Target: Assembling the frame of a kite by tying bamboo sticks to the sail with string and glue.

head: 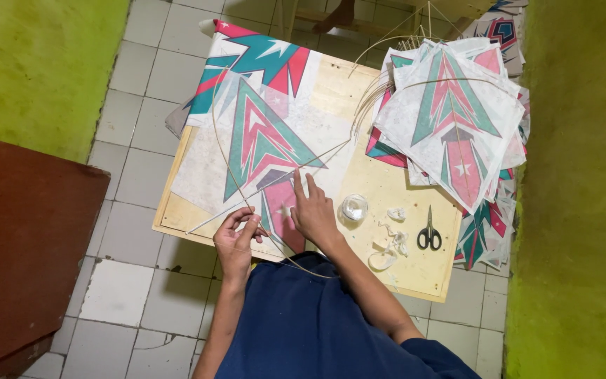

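A paper kite (261, 140) with a teal and pink pattern lies flat on a low wooden board (387, 203). Thin bamboo sticks cross it: a straight spine (275, 182) and a long bowed stick (222, 147). My left hand (236, 238) pinches the lower end of the bowed stick at the board's near edge. My right hand (313, 210) presses flat on the kite's lower part, its fingers spread over the paper and spine.
A stack of finished kites (457, 119) covers the board's right side. Black scissors (428, 235), a small clear cup (354, 207) and white paper scraps (394, 238) lie near my right arm. A dark red cabinet (22, 245) stands left; green walls flank the tiled floor.
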